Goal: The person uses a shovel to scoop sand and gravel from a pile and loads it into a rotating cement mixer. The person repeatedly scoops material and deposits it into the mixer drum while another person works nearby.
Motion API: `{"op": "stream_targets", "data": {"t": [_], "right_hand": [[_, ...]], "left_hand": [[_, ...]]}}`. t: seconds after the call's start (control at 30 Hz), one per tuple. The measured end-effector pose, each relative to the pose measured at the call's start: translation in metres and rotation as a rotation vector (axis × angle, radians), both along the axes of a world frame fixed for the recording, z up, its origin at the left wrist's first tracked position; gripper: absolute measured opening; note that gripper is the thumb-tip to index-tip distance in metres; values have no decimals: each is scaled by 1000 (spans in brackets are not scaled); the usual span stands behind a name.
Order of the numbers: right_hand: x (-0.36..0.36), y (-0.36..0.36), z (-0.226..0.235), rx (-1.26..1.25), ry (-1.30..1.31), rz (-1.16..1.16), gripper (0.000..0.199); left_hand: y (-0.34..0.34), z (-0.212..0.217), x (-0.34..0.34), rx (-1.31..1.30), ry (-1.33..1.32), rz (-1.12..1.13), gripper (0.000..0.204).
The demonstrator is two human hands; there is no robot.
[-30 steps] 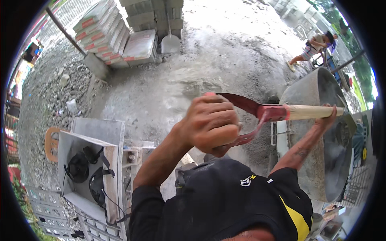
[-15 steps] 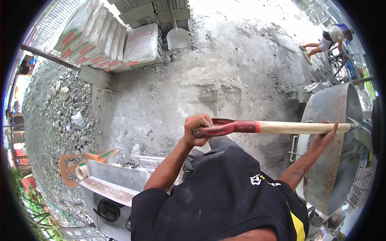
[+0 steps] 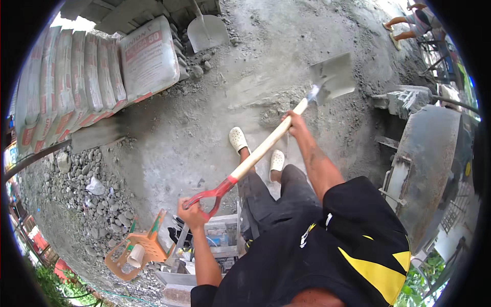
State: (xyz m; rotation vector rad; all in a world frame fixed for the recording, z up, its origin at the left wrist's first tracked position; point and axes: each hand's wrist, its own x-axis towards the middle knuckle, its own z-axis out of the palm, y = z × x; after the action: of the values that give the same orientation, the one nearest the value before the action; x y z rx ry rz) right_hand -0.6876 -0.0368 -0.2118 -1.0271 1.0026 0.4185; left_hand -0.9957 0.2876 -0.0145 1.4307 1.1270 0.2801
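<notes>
I hold a shovel (image 3: pixel 266 146) with a pale wooden shaft and a red D-grip. My left hand (image 3: pixel 192 214) is shut on the red grip at the low end. My right hand (image 3: pixel 292 121) is shut on the shaft near the grey blade (image 3: pixel 335 77), which hangs over the cement-covered ground (image 3: pixel 245 87). My feet in white clogs (image 3: pixel 238 139) stand under the shaft.
Stacked cement sacks (image 3: pixel 87 71) lie at the upper left, with a second shovel (image 3: pixel 207 31) beside them. A grey mixer drum (image 3: pixel 427 163) stands at the right. Gravel (image 3: pixel 92 199) and an orange plastic object (image 3: pixel 138 248) lie at the lower left. Another person (image 3: pixel 414 20) stands at the top right.
The shovel has swung from level in front of the camera down and forward, its blade now out over the cement. The view has tilted down onto my legs.
</notes>
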Motion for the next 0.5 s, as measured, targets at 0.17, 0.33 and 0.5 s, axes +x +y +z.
{"op": "stream_targets", "data": {"t": [0.17, 0.33, 0.5], "right_hand": [[-116, 268, -116, 291, 419, 186, 20], [-133, 433, -158, 440, 523, 43, 28], [-73, 355, -234, 172, 375, -48, 22]], "left_hand": [[164, 49, -33, 351, 475, 18, 16], [321, 60, 49, 553, 659, -16, 10], [330, -67, 142, 378, 635, -265, 14]]}}
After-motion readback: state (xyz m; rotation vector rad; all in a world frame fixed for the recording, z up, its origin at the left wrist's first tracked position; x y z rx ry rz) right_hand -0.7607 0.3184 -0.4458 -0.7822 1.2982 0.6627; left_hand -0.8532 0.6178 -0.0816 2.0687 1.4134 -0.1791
